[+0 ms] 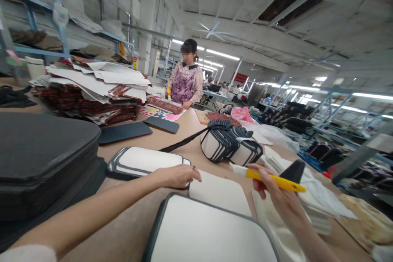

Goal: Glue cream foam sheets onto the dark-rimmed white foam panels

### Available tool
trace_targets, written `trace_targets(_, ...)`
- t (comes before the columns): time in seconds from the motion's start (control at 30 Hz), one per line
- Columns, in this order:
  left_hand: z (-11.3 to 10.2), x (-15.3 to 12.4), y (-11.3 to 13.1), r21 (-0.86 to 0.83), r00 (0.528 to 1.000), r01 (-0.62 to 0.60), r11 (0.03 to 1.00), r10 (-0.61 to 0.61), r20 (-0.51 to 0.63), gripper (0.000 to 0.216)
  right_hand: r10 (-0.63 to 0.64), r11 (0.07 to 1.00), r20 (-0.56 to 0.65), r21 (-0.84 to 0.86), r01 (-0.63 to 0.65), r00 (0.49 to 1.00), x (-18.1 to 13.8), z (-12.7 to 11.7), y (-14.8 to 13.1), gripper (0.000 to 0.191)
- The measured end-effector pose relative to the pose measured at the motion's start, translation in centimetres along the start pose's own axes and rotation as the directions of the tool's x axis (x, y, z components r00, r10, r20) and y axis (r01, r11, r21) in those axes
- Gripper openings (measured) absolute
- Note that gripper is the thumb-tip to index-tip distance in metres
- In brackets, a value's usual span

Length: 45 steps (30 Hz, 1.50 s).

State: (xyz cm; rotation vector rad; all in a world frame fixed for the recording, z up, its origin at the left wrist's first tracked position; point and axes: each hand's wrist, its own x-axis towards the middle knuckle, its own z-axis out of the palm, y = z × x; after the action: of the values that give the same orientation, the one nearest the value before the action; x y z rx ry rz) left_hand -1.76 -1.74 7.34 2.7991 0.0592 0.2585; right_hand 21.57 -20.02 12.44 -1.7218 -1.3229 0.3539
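My right hand [273, 192] is closed around the yellow handle of a brush [278, 182], its pale bristles pointing left. Beneath the brush tip lies a thin white panel [222, 192] with rounded corners. My left hand [179, 176] has its fingers bent over that panel's left end; the fingertips are partly hidden. Just behind this hand is a low stack of white panels with dark edges [147, 157]. In front, closest to me, a larger white panel with a dark rim [211, 229] lies on a pile.
Thick black sheets [43, 143] are piled at left. Behind them rises a heap of papers and reddish patterned pieces [92, 86]. Bundled dark-edged panels [219, 143] stand mid-table. White sheets [313, 196] lie at right. Across the table [187, 131] a person [186, 75] works.
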Motion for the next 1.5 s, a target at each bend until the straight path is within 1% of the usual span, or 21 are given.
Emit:
trace_targets(0.07, 1.6, 1.6, -1.6, 0.023, 0.997, -0.064, 0.998, 0.063, 0.049, 0.026, 0.035, 0.990, 0.126, 0.130, -0.052, 0.991, 3.3, 1.3, 1.7, 0.047)
trace_targets(0.17, 4.0, 2.4, -3.0, 0.042, 0.987, -0.124, 0.991, 0.120, 0.104, 0.021, 0.049, 0.990, 0.215, 0.118, -0.076, 0.975, 6.6, 4.6, 4.8, 0.044)
trace_targets(0.23, 5.0, 2.2, -3.5, 0.043, 0.987, -0.128, 0.991, 0.123, 0.101, 0.021, 0.042, 0.994, 0.253, 0.090, -0.067, 0.966, 7.9, 7.3, 6.0, 0.043)
trace_targets(0.3, 5.5, 1.9, -3.8, 0.031, 0.989, -0.123, 0.992, 0.120, 0.084, 0.020, 0.018, 0.996, 0.321, 0.082, -0.047, 0.947, 8.6, 9.7, 6.3, 0.040)
trace_targets(0.37, 5.5, 1.7, -3.9, 0.005, 0.991, -0.114, 0.993, 0.114, 0.068, 0.019, -0.003, 0.997, 0.395, 0.068, -0.026, 0.919, 9.0, 10.8, 6.3, 0.033)
trace_targets(0.43, 5.4, 1.6, -3.8, -0.028, 0.993, -0.101, 0.995, 0.102, 0.064, 0.020, -0.002, 1.000, 0.431, 0.026, -0.010, 0.902, 9.2, 10.0, 6.6, 0.023)
trace_targets(0.57, 5.4, 1.6, -4.0, -0.081, 0.995, -0.059, 0.995, 0.066, 0.080, 0.021, 0.059, 0.993, 0.357, -0.115, -0.019, 0.932, 8.7, 4.5, 8.3, 0.013)
trace_targets(0.63, 5.5, 1.6, -4.3, -0.106, 0.997, -0.034, 0.994, 0.041, 0.065, 0.022, 0.080, 0.987, 0.327, -0.157, -0.029, 0.942, 8.1, 2.9, 8.2, 0.014)
trace_targets(0.67, 5.6, 1.6, -4.5, -0.117, 0.998, -0.023, 0.993, 0.029, 0.054, 0.022, 0.081, 0.987, 0.339, -0.160, -0.028, 0.937, 7.7, 3.0, 7.7, 0.014)
trace_targets(0.73, 5.7, 1.7, -4.8, -0.132, 0.999, -0.011, 0.991, 0.017, 0.042, 0.024, 0.068, 0.991, 0.415, -0.130, -0.015, 0.907, 7.1, 4.8, 6.1, 0.015)
trace_targets(0.83, 5.5, 1.8, -4.9, -0.131, 0.999, -0.015, 0.991, 0.022, 0.049, 0.025, 0.036, 0.997, 0.566, -0.076, 0.008, 0.824, 6.4, 8.6, 3.9, 0.014)
trace_targets(0.9, 5.3, 1.7, -4.6, -0.125, 0.999, -0.020, 0.992, 0.026, 0.048, 0.022, 0.049, 0.994, 0.596, -0.104, 0.016, 0.801, 6.0, 9.1, 3.9, 0.010)
trace_targets(0.97, 5.0, 1.6, -4.1, -0.096, 0.999, -0.022, 0.995, 0.026, 0.043, 0.017, 0.084, 0.985, 0.557, -0.174, 0.018, 0.826, 5.7, 7.2, 5.2, 0.010)
trace_targets(1.03, 4.9, 1.6, -3.7, -0.050, 0.998, -0.015, 0.999, 0.018, 0.060, 0.013, 0.112, 0.970, 0.487, -0.243, 0.012, 0.866, 5.4, 4.2, 6.7, 0.012)
trace_targets(1.1, 4.7, 1.7, -3.6, -0.004, 0.996, 0.001, 1.000, -0.001, 0.086, 0.017, 0.121, 0.961, 0.425, -0.277, 0.002, 0.897, 5.5, 1.8, 7.5, 0.014)
trace_targets(1.13, 4.6, 1.8, -3.6, 0.009, 0.995, 0.008, 1.000, -0.009, 0.097, 0.020, 0.116, 0.961, 0.405, -0.275, 0.000, 0.907, 5.7, 1.3, 7.6, 0.014)
trace_targets(1.2, 4.4, 2.0, -3.6, 0.019, 0.993, 0.006, 1.000, -0.008, 0.116, 0.020, 0.090, 0.971, 0.383, -0.237, 0.004, 0.919, 6.4, 1.9, 7.2, 0.013)
trace_targets(1.27, 4.2, 2.0, -3.7, -0.010, 0.989, -0.009, 1.000, 0.010, 0.149, 0.019, 0.065, 0.982, 0.387, -0.187, 0.009, 0.920, 7.4, 3.7, 6.7, 0.020)
trace_targets(1.37, 4.2, 1.9, -3.7, -0.061, 0.984, -0.010, 0.998, 0.020, 0.176, 0.026, 0.078, 0.984, 0.389, -0.180, -0.008, 0.918, 8.9, 5.2, 6.9, 0.020)
trace_targets(1.43, 4.5, 2.0, -3.8, -0.072, 0.986, 0.004, 0.997, 0.008, 0.166, 0.027, 0.101, 0.974, 0.335, -0.225, -0.025, 0.937, 9.2, 4.2, 7.6, 0.015)
trace_targets(1.5, 4.5, 2.4, -3.9, -0.087, 0.988, 0.012, 0.996, 0.001, 0.154, 0.029, 0.114, 0.962, 0.242, -0.270, -0.046, 0.964, 8.9, 2.0, 7.9, 0.020)
